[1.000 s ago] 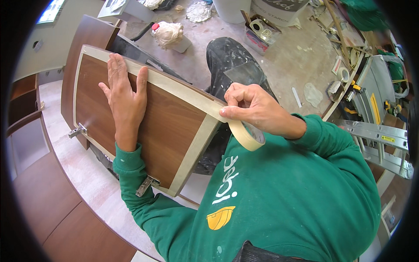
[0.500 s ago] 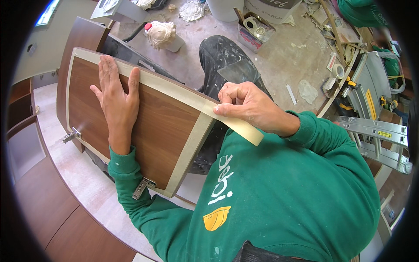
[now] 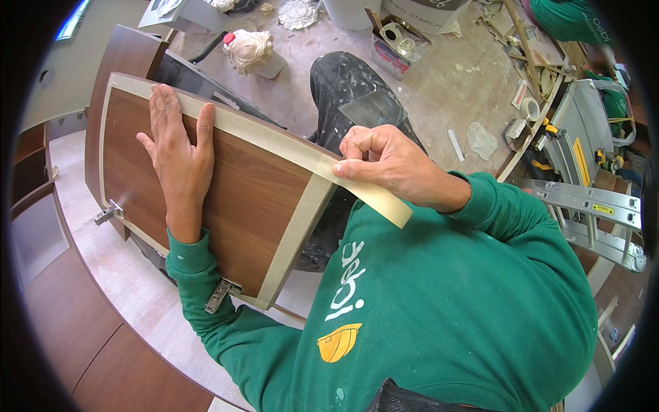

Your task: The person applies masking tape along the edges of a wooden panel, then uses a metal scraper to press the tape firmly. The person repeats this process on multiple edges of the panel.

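A brown wood-grain cabinet door [image 3: 254, 206] lies at an angle before me, masking tape [image 3: 254, 134] along its edges, with metal hinges at its lower left [image 3: 108, 211] and bottom [image 3: 221, 294]. My left hand [image 3: 175, 154] rests flat on it, fingertips on the taped top border, fingers apart. At the door's upper right corner my right hand [image 3: 377, 165] pinches the pale yellow tape, thumb at the edge and fingers curled. The tape roll [image 3: 384, 206], seen mostly edge-on, hangs beneath that hand, partly hidden by it.
A curved pale counter [image 3: 75, 178] runs down the left. Beyond my knee are a capped container with cloth [image 3: 250, 49], buckets [image 3: 425, 15] and a cluttered box [image 3: 400, 51]. An aluminium ladder [image 3: 618, 202], tools and debris line the right. Another person's green-clad part [image 3: 563, 17] shows top right.
Both hands and the door have shifted slightly up and left in the picture. The tape roll has turned from showing its ring to nearly edge-on under my right hand.
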{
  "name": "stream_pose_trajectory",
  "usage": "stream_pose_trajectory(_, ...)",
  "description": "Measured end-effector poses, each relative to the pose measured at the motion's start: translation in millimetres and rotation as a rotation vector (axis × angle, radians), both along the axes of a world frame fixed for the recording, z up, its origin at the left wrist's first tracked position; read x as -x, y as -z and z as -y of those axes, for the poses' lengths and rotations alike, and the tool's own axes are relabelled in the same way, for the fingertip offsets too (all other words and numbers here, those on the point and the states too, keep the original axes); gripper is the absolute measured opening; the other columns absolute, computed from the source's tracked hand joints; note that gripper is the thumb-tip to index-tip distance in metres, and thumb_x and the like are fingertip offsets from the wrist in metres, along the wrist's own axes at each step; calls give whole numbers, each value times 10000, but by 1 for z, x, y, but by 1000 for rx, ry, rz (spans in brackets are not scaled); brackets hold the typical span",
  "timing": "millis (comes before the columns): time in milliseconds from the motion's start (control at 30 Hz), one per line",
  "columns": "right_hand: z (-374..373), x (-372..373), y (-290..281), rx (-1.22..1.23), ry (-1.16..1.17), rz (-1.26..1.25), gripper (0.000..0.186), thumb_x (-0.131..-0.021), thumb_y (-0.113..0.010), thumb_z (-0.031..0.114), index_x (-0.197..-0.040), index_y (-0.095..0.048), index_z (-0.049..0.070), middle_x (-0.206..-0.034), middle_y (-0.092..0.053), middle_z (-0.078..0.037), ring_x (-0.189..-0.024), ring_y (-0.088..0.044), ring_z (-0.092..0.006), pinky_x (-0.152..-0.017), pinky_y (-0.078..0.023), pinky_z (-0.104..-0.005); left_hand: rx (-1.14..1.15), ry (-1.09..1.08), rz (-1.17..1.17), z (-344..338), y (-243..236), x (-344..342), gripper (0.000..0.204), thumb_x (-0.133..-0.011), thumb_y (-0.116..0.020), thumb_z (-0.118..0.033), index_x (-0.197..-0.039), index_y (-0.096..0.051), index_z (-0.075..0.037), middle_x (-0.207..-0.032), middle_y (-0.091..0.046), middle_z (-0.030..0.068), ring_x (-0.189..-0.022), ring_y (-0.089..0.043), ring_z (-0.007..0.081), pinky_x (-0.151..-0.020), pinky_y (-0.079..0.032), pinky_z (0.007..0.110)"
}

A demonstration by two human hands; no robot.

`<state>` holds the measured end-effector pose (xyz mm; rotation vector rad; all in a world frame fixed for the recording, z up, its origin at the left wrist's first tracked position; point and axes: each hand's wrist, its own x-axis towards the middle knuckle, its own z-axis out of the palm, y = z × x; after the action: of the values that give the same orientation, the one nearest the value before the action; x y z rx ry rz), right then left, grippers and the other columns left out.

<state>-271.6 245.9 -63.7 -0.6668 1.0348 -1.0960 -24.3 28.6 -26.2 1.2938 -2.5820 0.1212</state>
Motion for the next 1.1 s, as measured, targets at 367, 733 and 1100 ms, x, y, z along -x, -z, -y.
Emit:
stream_pose_trajectory(367, 0, -3, 6, 60, 20, -39, 261, -972, -760, 159, -772, -620, 68, -728, -577, 51, -670, -497, -17, -571, -389, -239, 5, 2, -2, 1, 1, -1, 817, -1055, -522, -599, -1646, -361, -59, -1725, -306, 166, -1610, -259, 322, -1237, -116, 727)
stream_pose_trajectory(733, 0, -1, -1, -24, -8, -18, 361, -960, -783, 164, -692, -561, 71, -911, -489, 23, -859, -450, -64, -751, -390, -257, 0, 6, -3, -1, -1, 0, 815, -1057, -538, -577, -1646, -352, -46, -1724, -305, 174, -1610, -259, 327, -1241, -114, 717)
stream_pose_trajectory(1100, 3, -2, 3, 48, 4, 5, 354, -976, -764, 173, -704, -561, 73, -1329, -554, -141, -1049, -567, -103, -865, -482, -284, -10, 256, 53, -16, -10, 4, 772, -1066, -553, -471, -1660, -316, -39, -1736, -270, 184, -1623, -215, 337, -1293, -93, 604)
